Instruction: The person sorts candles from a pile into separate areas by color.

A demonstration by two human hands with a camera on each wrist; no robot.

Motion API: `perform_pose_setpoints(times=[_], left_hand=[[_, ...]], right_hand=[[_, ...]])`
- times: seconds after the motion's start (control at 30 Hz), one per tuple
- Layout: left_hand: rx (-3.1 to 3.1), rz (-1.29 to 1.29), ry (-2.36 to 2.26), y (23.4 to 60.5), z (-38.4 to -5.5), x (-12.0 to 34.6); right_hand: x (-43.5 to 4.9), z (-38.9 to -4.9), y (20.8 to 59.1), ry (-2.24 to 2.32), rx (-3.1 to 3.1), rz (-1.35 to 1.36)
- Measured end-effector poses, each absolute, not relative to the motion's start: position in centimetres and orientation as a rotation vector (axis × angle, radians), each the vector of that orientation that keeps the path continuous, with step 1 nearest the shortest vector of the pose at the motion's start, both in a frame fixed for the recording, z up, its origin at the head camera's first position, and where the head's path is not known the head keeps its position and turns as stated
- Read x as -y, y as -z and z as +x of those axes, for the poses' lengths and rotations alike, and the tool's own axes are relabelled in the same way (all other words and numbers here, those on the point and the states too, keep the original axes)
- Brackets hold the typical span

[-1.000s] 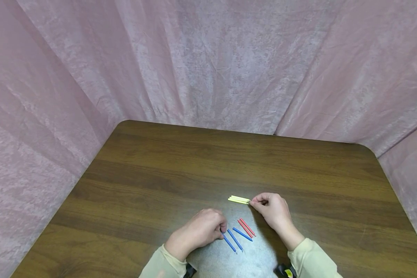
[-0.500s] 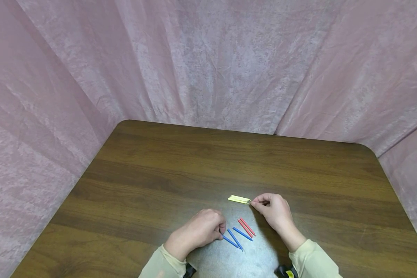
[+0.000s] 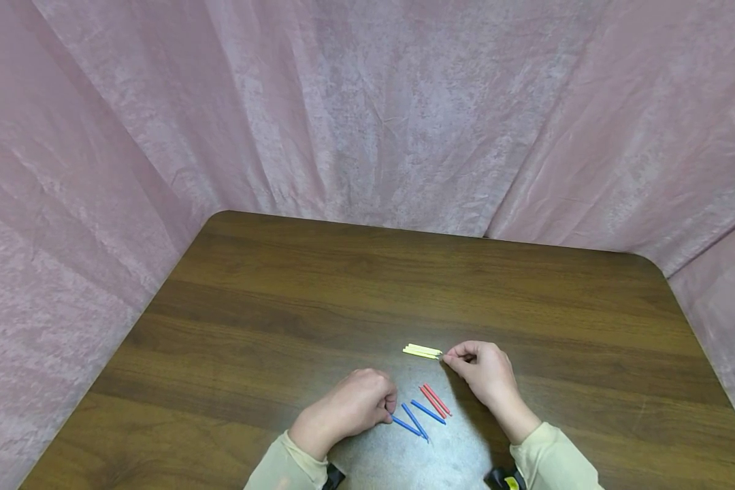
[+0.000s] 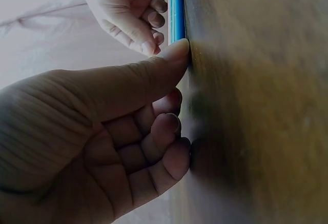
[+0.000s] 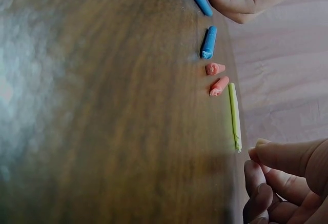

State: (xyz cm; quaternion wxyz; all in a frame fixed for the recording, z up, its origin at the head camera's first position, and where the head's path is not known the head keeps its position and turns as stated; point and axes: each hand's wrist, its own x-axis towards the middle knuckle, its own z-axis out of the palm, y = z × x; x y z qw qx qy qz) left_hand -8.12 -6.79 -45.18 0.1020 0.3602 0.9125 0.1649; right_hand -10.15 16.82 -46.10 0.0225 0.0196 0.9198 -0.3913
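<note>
My left hand (image 3: 355,403) pinches the near-left end of a thin blue candle (image 3: 406,426) lying on the table; its thumb (image 4: 174,51) presses at that end. The candle's other end meets the lower end of a second blue candle (image 3: 414,422), making a V. A third blue candle (image 3: 428,412) lies slanted just right of them. Two red candles (image 3: 435,401) lie side by side beyond it. My right hand (image 3: 484,373), thumb and fingertips close together, rests beside the wick ends of a small yellow candle bundle (image 3: 421,351). A slight gap shows there in the right wrist view.
The brown wooden table (image 3: 318,292) stretches away behind and to both sides of the candles. Pink velvety curtains (image 3: 367,122) hang around its far and side edges. Glare brightens the tabletop near the front.
The blue candle in my left hand has swung so its far end moved up and right to the neighbouring blue candle. My right hand has barely shifted.
</note>
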Motion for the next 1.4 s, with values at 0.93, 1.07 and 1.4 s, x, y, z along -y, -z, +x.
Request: perform_pose_setpoints(times=[0.93, 1.07, 1.4], left_hand=[[-2.652, 0.970, -0.788, 45.5, -8.8, 7.7], [-2.656, 0.940, -0.835, 45.5, -9.0, 7.8], [-2.670, 0.924, -0.880, 45.5, -9.3, 8.2]], right_hand=[[-16.4, -9.1, 45.6, 1.176, -2.817, 0.082], [-16.3, -8.9, 45.6, 1.166, -2.825, 0.080], [-16.3, -8.3, 45.4, 1.157, -2.819, 0.073]])
